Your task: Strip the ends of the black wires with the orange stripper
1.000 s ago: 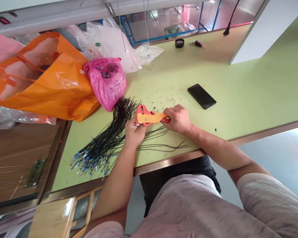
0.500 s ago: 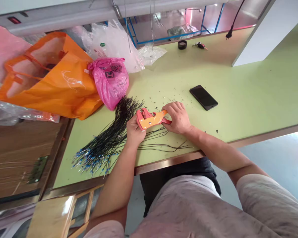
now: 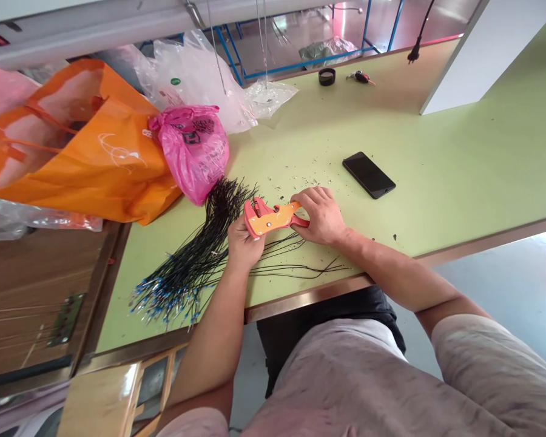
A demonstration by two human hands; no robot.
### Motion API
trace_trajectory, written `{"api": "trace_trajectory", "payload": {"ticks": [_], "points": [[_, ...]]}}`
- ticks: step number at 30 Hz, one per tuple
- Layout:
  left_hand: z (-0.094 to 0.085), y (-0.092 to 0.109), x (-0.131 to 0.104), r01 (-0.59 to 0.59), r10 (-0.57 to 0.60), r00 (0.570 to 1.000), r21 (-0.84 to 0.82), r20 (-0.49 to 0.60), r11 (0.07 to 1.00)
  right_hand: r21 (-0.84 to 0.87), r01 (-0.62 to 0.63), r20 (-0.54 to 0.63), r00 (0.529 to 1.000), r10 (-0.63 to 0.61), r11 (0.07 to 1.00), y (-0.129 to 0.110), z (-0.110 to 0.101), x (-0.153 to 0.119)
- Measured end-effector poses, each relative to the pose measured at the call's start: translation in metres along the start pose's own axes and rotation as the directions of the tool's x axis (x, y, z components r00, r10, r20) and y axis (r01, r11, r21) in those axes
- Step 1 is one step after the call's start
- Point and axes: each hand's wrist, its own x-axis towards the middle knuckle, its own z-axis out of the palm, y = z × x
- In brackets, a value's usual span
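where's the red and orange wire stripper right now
In the head view, the wire stripper is near the middle, just right of the black wire bundle, gripped in the right hand with the left hand at its other end.

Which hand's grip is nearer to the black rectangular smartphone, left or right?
Right. The right grip, on the orange and red hand tool, lies below-left of the smartphone in the picture; the left grip, at the tool's head, is farther left.

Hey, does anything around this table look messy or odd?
Slightly messy: small bits lie scattered on the table beyond the right hand, like loose debris. A few wires stretch rightward, apart from the thick bundle. The plug dangles freely. Nothing looks clearly damaged.
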Motion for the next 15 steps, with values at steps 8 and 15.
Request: {"api": "trace_trajectory", "payload": {"ticks": [8,15], "points": [[0.0011,0.0009,-0.0008,0.038,-0.040,0.999,-0.104,-0.011,0.994,-0.034,0.025,-0.022,0.999,-0.026,0.999,0.0011,0.0027,-0.0004],[0.0058,0.0034,-0.0016,0.078,-0.082,0.997,-0.162,-0.018,0.984,-0.064,0.003,-0.011,1.000,-0.004,0.998,0.0004,0.0052,-0.0026]]}}
